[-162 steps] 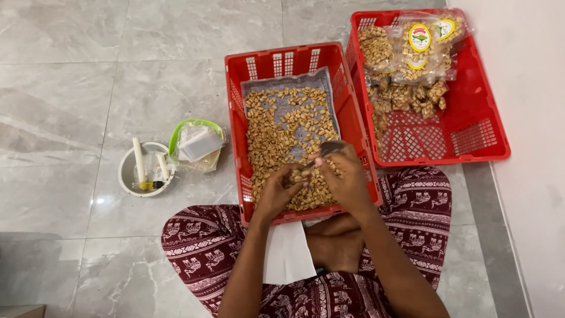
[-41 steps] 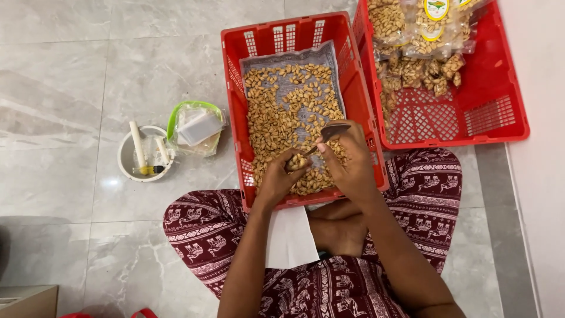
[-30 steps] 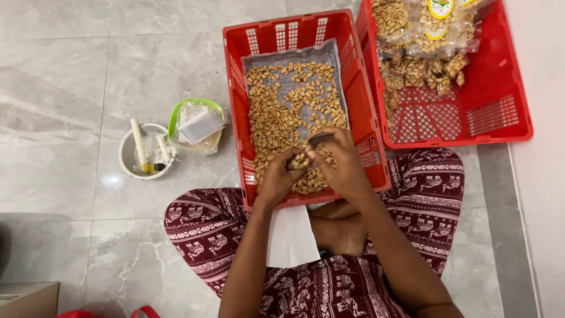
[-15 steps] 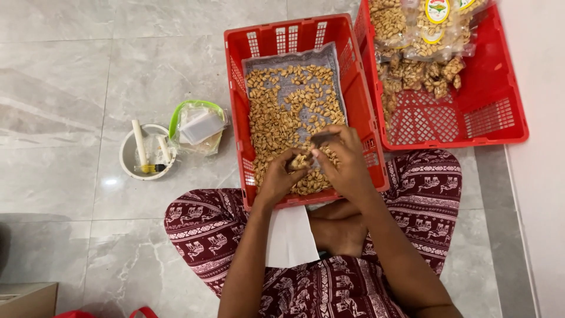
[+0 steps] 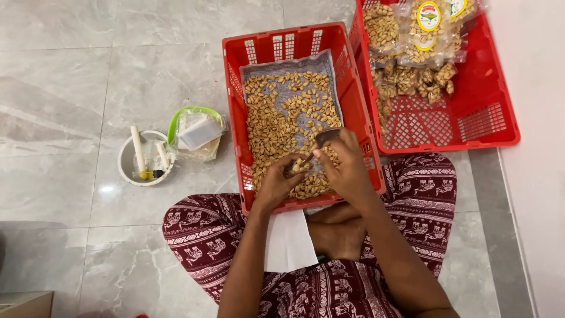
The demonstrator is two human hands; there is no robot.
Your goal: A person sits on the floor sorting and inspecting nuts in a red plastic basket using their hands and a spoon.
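A red plastic crate (image 5: 235,50) stands on the floor before my crossed legs, lined with a grey sheet and spread with several small tan snack pieces (image 5: 282,115). My left hand (image 5: 276,185) is cupped over the crate's near end and holds a small pile of the pieces. My right hand (image 5: 347,168) grips a metal spoon (image 5: 326,136) whose tip points at the pieces in my left hand. A white sheet of paper (image 5: 288,241) lies in my lap.
A second red crate (image 5: 488,112) at the right holds several clear sealed bags of snacks (image 5: 412,35) and loose clusters. Left of the near crate sit a green-rimmed clear container (image 5: 197,132) and a white bowl (image 5: 126,162) with candles. A white wall runs along the right.
The view has shifted slightly. My hands stay over the crate's near end, with the spoon working pieces into my left palm.
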